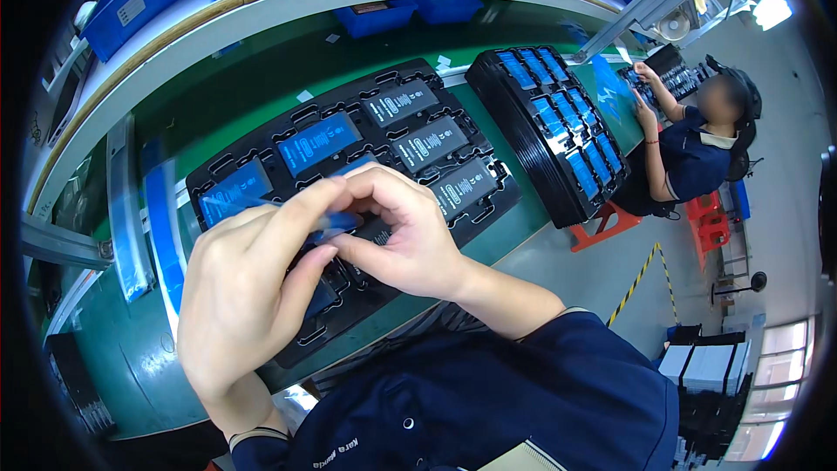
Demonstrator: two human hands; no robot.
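Observation:
My left hand (240, 296) and my right hand (405, 231) meet above a black moulded tray (384, 292). Between their bent fingertips is a small piece of blue film (334, 225), blurred and partly covered by the fingers. Both hands seem to pinch it. In the tray lie flat phone-type batteries: a grey battery (432, 141) is among several bare ones on the right. On the left, a blue-covered battery (319, 143) and another blue-covered battery (237, 190) sit in their slots. My hands hide the tray's near middle.
To the right stands a stack of black trays (545, 135) holding blue-covered batteries. Long strips of blue film (164, 227) lie at the left of the green table (131, 366). Blue bins (139, 0) stand on the shelf above. A co-worker (706, 139) works at the far right.

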